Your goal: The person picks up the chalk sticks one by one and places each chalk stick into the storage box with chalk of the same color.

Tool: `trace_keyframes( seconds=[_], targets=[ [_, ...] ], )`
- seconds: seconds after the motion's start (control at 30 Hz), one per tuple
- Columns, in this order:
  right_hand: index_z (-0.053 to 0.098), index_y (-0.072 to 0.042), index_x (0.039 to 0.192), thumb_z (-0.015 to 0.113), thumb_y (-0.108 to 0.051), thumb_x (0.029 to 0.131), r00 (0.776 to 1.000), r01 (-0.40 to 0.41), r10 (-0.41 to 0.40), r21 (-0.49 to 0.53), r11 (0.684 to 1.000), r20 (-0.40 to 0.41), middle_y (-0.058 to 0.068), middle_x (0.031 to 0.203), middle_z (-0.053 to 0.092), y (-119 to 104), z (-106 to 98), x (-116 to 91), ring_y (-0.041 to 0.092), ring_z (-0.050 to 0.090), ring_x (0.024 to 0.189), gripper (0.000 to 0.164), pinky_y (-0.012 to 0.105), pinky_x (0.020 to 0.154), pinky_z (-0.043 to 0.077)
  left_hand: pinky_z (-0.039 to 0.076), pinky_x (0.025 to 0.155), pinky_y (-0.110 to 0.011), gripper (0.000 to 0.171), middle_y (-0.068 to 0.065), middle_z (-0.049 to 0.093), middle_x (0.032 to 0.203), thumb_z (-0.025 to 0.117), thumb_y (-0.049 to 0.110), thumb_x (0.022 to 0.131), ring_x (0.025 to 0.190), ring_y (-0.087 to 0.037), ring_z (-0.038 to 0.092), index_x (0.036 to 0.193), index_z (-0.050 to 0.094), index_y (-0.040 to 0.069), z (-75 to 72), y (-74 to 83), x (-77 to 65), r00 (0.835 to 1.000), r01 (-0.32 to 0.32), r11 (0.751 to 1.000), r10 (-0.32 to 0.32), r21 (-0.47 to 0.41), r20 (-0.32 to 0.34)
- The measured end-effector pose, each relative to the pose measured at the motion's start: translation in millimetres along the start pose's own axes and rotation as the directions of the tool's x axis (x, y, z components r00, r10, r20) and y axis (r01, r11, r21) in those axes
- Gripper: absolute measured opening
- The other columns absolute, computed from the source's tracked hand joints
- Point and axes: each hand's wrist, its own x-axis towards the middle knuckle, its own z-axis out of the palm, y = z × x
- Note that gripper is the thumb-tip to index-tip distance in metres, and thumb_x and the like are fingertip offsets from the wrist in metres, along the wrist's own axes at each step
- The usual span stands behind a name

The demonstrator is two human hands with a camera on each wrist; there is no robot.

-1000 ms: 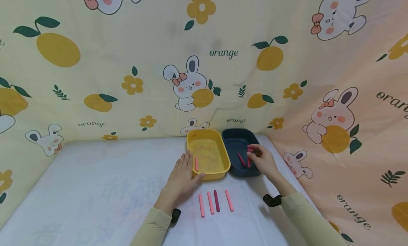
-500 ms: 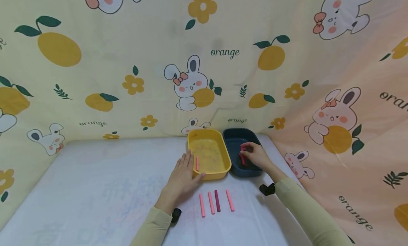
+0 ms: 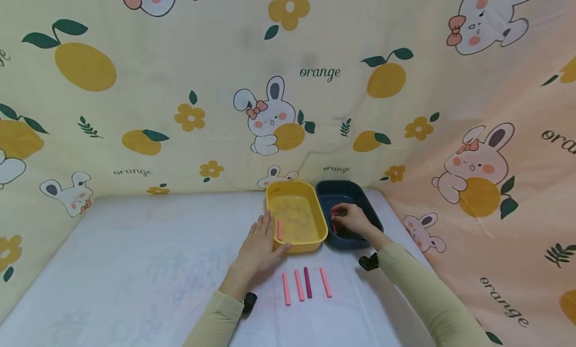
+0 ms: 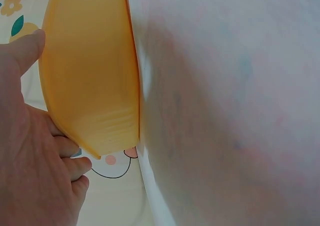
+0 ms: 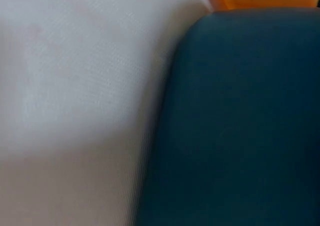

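White tabletop (image 3: 148,247); right hand (image 3: 356,221), narrow grip round red stick (image 3: 335,228), long axis roughly along navy tray (image 3: 346,244)

I operate at a tabletop (image 3: 157,247) screened on three sides; the room type beyond cannot be determined. The white surface bears faint coloured smudges (image 4: 245,68). A sheet (image 3: 216,62) printed with rabbits (image 3: 264,142), oranges (image 3: 85,67) and flowers (image 3: 189,118) borders the far, left and right edges.

1. Left tray (image 3: 301,212) is set just beside right tray (image 3: 344,191), on surface (image 3: 157,252), before backdrop cloth (image 3: 202,72).
2. Single stick (image 3: 279,230) is contained near left tray's left wall.
3. Four sticks (image 3: 308,282) are laid before the trays.
4. Left hand (image 3: 258,246) is placed at left tray's left side.
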Motion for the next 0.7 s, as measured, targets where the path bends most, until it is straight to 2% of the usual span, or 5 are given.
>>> trace_keyframes(
  seconds=[0.17,0.5,0.7],
  targets=[
    [0.073,0.002,0.118,0.074,-0.011,0.095,1.000,0.022,-0.021,-0.046,0.999,0.024,0.013,0.107,0.076,3.0,4.9,5.5,0.021,0.072,0.095,0.026,0.038,0.088,0.059,0.011,0.130,-0.045,0.099,-0.012,0.001,0.175,0.049,0.067,0.101,0.161,-0.031,0.005,0.167,0.011,0.005,0.5,-0.1,1.0,1.000,0.008,1.000,-0.008,0.007,0.008],
    [0.075,0.002,0.117,0.074,-0.011,0.096,0.999,0.028,-0.025,-0.080,0.996,0.035,0.015,0.109,0.077,4.0,6.0,9.3,0.028,0.072,0.102,0.025,0.046,0.092,0.059,0.011,0.130,-0.044,0.100,-0.010,-0.002,0.175,0.048,0.070,0.100,0.161,-0.030,0.004,0.167,0.010,0.006,1.8,-0.6,1.6,1.000,0.017,1.000,-0.018,0.015,0.013],
    [0.076,0.001,0.116,0.075,-0.013,0.095,0.998,0.048,-0.042,-0.129,0.990,0.052,0.015,0.109,0.077,4.3,6.7,10.7,0.030,0.071,0.103,0.025,0.048,0.093,0.058,0.013,0.130,-0.046,0.099,-0.012,0.000,0.175,0.051,0.067,0.100,0.161,-0.032,0.005,0.167,0.013,0.004,0.3,-1.0,0.2,1.000,-0.005,1.000,0.005,-0.008,0.000]
  ],
)
